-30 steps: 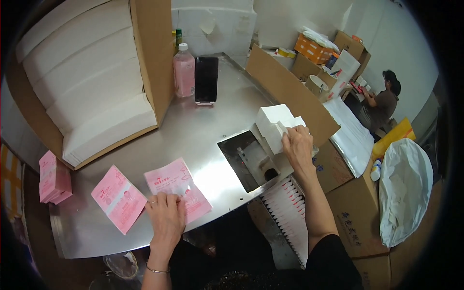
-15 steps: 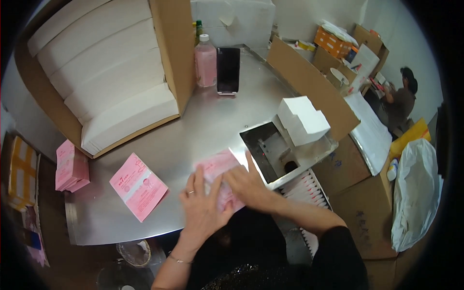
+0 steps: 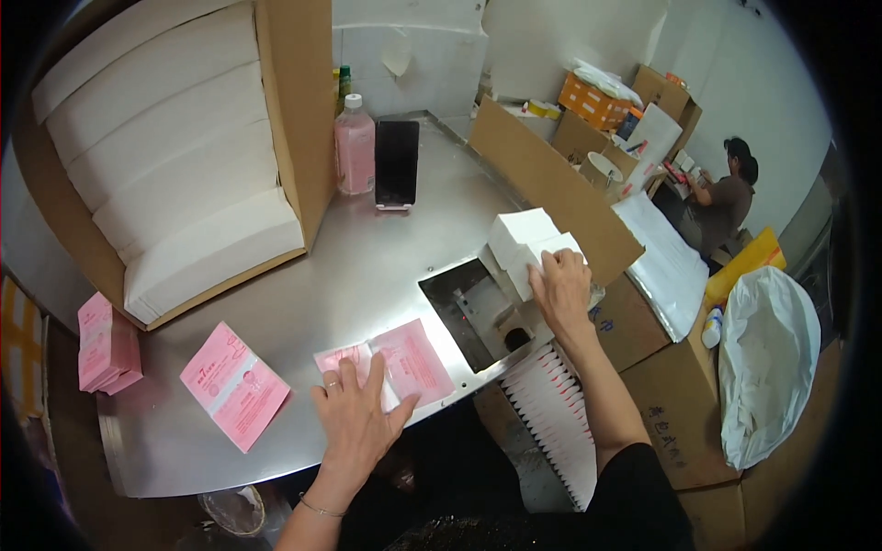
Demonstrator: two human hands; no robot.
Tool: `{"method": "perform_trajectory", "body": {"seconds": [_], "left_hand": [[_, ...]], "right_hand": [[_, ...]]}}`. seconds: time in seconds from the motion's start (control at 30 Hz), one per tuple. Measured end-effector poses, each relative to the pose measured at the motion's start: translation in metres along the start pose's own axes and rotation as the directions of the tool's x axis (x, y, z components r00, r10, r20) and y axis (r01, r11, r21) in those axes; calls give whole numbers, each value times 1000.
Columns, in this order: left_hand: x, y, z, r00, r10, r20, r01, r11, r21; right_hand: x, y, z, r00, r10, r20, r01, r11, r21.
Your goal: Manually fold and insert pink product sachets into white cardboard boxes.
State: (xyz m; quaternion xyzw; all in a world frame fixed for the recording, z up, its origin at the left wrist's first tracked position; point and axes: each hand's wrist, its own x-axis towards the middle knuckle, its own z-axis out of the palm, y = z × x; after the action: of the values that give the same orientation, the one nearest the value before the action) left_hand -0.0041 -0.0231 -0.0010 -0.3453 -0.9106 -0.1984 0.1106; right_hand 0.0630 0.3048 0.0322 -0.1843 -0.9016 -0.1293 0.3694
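Observation:
My left hand [image 3: 356, 409] lies with spread fingers on a pink printed packet [image 3: 421, 356] with a white strip across its middle, near the front edge of the metal table. Out to the right, my right hand [image 3: 563, 292] has its fingers bent over the near corner of a stack of white folded paper [image 3: 522, 230], thumb against its side. The stack sits beside a rectangular opening [image 3: 452, 308] in the tabletop. Left of my left hand lies another pink packet stack [image 3: 237, 386] with a pale band. Farther left stands a taller pink pile [image 3: 108, 349].
A large cardboard box [image 3: 299, 119] holding white paper stacks stands at the back left. Behind are a pink-liquid bottle [image 3: 356, 147] and a phone on a stand [image 3: 397, 165]. Below the opening hangs a row of red-tipped white pieces [image 3: 556, 413]. Another person [image 3: 721, 202] sits at far right.
My right hand has left the pink packet and moved right onto the white paper stack. My left hand stays on the packet, which now lies flatter and shows more. The whole view has shifted slightly.

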Motion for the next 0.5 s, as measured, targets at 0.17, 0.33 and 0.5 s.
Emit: {"method": "perform_trajectory", "body": {"seconds": [0.17, 0.33, 0.5], "left_hand": [[3, -13, -15, 990, 132, -44, -130, 991, 40], [2, -13, -13, 993, 117, -18, -116, 991, 62], [-5, -8, -3, 988, 149, -38, -145, 985, 94]], "right_hand": [[7, 6, 3, 988, 113, 103, -123, 988, 97], [-2, 10, 3, 990, 118, 74, -128, 979, 159], [-9, 6, 2, 995, 86, -43, -76, 978, 193]]}}
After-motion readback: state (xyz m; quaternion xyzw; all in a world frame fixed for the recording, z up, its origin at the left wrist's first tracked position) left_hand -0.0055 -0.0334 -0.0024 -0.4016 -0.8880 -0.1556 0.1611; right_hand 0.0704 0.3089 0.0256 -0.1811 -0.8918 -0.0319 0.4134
